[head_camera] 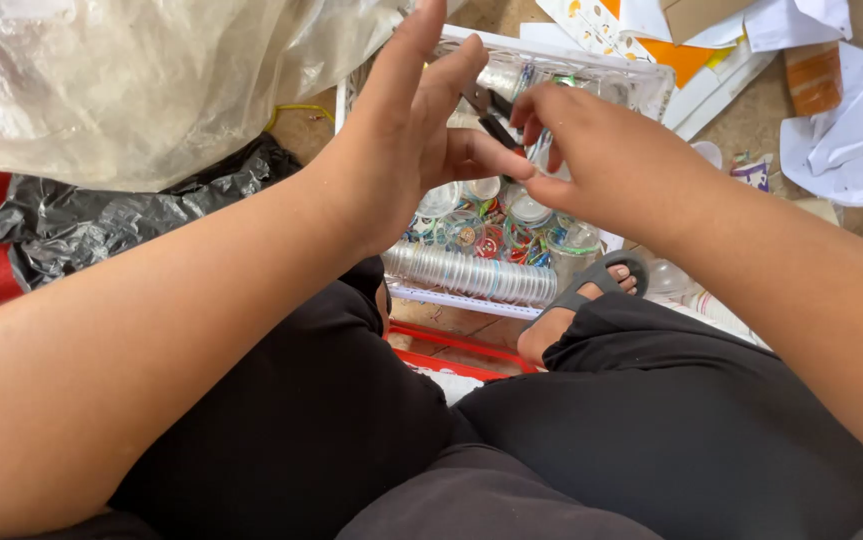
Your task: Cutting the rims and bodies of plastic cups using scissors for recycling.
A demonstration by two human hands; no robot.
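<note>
Pliers point(491, 115) with dark handles sit between the two hands, raised above the white basket point(641, 85) at the far middle of the scene. The right hand point(591, 150) is curled with its fingertips pinching around the pliers, while the left hand point(411, 130) is released, fingers stretched upward and the thumb touching the tool. Inside the basket lie small clear containers point(511, 225) with colourful rings, and a clear plastic bag point(141, 70) lies far left on the floor.
</note>
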